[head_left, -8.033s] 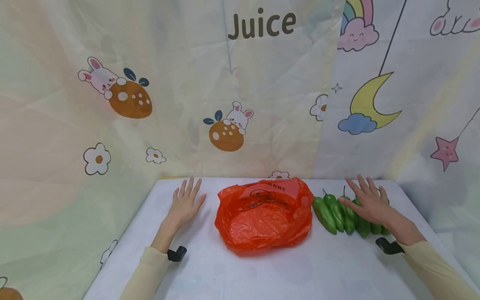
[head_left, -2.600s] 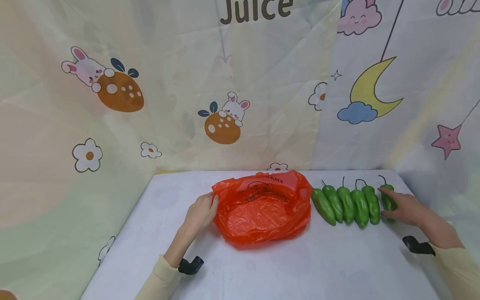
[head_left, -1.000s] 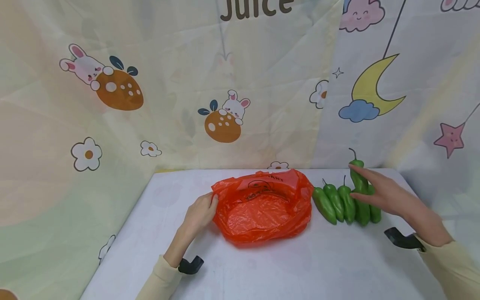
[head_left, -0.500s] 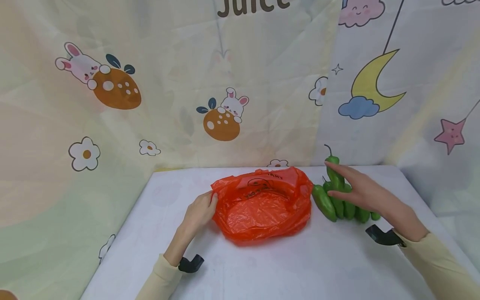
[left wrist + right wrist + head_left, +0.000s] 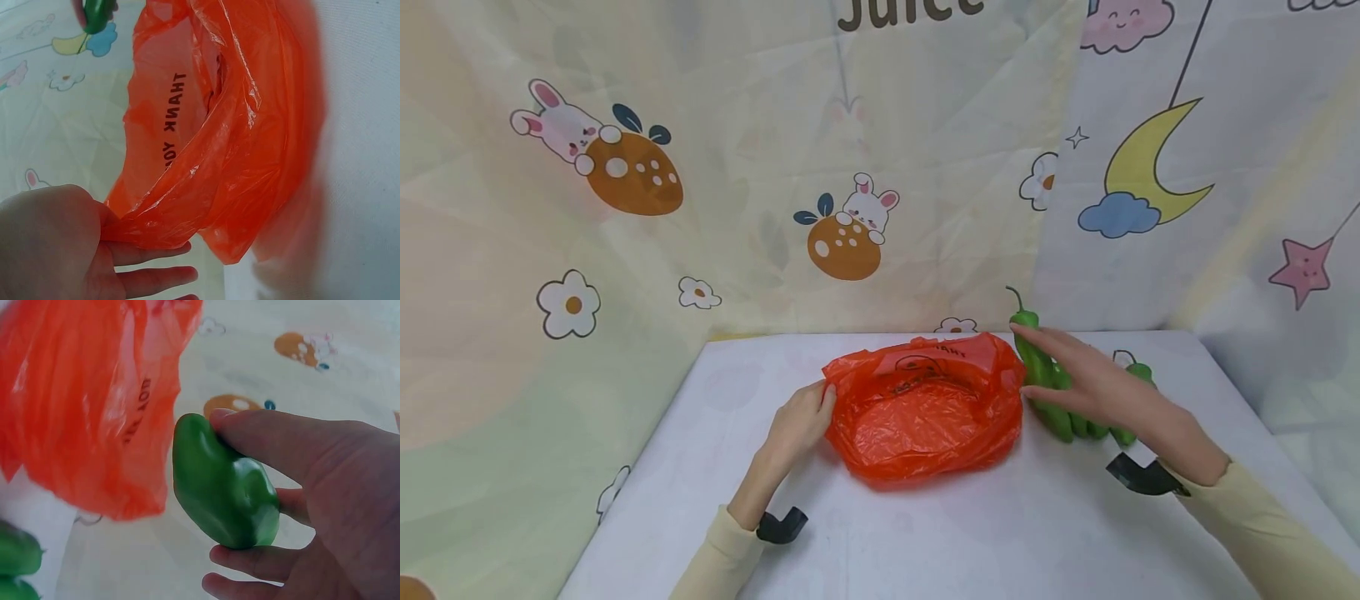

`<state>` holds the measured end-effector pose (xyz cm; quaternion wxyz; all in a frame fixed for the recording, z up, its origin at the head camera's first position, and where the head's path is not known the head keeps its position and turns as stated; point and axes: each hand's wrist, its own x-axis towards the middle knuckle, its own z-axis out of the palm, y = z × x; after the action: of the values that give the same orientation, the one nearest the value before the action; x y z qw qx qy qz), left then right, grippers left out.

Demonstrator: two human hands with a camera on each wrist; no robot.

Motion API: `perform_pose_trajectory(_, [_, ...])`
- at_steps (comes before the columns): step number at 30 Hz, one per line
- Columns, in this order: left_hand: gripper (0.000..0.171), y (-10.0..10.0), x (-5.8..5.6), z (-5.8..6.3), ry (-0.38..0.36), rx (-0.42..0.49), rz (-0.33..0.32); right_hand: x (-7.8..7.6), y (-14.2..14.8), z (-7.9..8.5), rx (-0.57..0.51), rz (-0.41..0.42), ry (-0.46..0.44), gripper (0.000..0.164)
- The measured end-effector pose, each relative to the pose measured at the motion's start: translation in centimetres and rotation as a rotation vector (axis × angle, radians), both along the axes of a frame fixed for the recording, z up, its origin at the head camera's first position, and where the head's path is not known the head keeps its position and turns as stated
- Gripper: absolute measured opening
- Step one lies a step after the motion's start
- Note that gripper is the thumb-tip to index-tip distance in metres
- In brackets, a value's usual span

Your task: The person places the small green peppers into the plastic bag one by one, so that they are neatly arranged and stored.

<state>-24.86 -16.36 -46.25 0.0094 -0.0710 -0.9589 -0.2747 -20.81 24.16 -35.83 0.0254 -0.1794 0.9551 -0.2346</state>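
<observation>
A red plastic bag stands with its mouth spread in the middle of the table. My left hand pinches the bag's left rim between thumb and fingers; the left wrist view shows the film caught there and printed letters inside. My right hand holds a green pepper up by the bag's right edge, its curved stem pointing up. In the right wrist view, thumb and fingers grip the pepper from its sides, beside the bag.
More green peppers lie in a row right of the bag, partly hidden beneath my right hand. The white table meets a printed cloth backdrop at the back and sides.
My right hand took the rightmost pepper from the row, lifted it and carried it left over the others to the bag. Earlier, my left hand moved from the table to the bag's rim and stays there.
</observation>
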Motion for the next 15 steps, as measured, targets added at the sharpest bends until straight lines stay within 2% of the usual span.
perform_pose_trajectory(6, [0.032,-0.1,-0.1,0.1,-0.006,-0.006,0.003,-0.1,-2.1,0.2,0.001,0.053,0.002,0.087])
perform_pose_trajectory(15, [0.033,0.0,0.1,0.2,0.01,-0.019,-0.007,-0.4,-5.0,-0.6,-0.002,0.153,0.01,0.086])
